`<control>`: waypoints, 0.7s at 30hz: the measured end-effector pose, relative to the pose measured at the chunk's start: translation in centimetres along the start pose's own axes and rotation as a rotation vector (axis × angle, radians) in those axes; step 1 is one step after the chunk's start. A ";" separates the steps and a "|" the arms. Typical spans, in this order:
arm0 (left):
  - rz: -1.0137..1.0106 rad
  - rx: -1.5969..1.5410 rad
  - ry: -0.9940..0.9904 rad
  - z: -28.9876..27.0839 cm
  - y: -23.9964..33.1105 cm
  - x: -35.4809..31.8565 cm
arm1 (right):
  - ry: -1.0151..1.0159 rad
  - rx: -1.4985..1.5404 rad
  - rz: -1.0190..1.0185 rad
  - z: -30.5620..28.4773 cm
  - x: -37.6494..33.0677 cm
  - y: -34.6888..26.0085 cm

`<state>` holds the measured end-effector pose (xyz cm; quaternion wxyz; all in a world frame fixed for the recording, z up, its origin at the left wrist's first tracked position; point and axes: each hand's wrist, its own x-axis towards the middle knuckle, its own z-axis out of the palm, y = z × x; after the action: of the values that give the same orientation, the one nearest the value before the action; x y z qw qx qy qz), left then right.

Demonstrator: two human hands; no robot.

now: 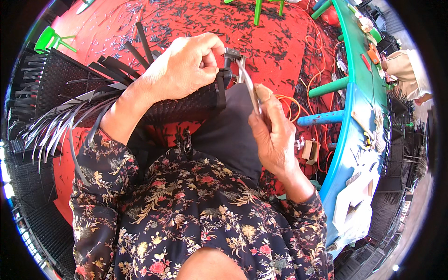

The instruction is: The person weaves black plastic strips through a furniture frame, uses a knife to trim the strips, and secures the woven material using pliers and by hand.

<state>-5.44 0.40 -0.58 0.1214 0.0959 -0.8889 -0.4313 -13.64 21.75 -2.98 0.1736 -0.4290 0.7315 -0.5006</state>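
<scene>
1. Woven black panel [70,88]: lies across the lap, loose strips fanning toward 9 o'clock.
2. Left hand [184,67]: clenched on a black strip [220,91] at the panel's edge.
3. Right hand [273,128]: grasping a thin metal blade [249,86], tip toward 12 o'clock.
4. Blue desk [359,116]: at 3 o'clock.

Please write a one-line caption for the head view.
Left hand grips black woven wicker panel; right hand holds thin metal blade.

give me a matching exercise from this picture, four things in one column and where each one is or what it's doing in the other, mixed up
Things:
1. left hand
2. right hand
3. green stool
4. orange cord

Places or states:
A. lying on the red floor beside the blue table leg
B. gripping a black strip at the woven panel's edge
C. far left, on the red floor
D. holding a thin metal blade

Pairs: 1-B, 2-D, 3-C, 4-A
</scene>
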 end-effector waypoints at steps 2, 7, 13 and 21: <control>-0.009 0.013 -0.005 -0.1 0.0 0.0 | -0.094 -0.005 0.020 -0.6 -0.6 -0.4; -0.016 0.010 0.001 0.1 -0.4 0.2 | -0.161 0.017 0.020 0.0 -0.8 0.0; -0.016 -0.018 -0.005 0.3 -0.5 0.3 | -0.110 0.028 0.068 1.4 -0.8 0.6; 0.008 -0.004 0.006 0.4 -1.0 1.1 | -0.068 -0.232 -0.115 1.5 -0.1 0.4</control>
<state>-6.53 -0.15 -1.45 0.1260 0.0932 -0.8881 -0.4322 -12.73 21.00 -4.01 0.1185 -0.5042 0.7525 -0.4069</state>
